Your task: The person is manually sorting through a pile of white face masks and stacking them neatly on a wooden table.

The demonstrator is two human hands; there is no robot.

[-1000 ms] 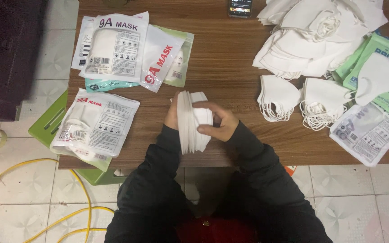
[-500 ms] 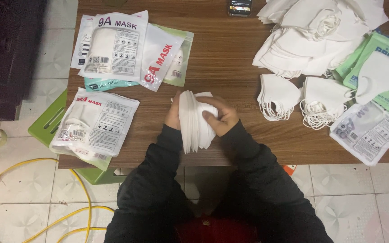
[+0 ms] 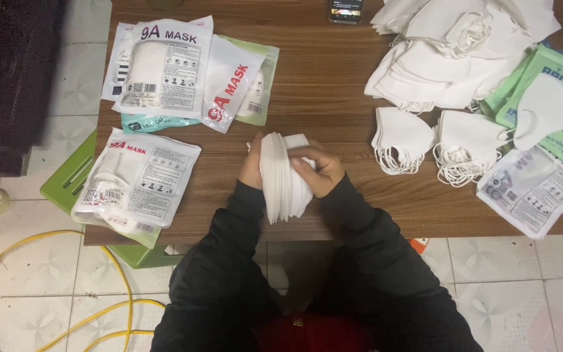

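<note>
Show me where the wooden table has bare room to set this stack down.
Bare wood lies between the sealed mask packets and the loose white mask heap, beyond the held stack of white masks. The table's right side is crowded.
</note>
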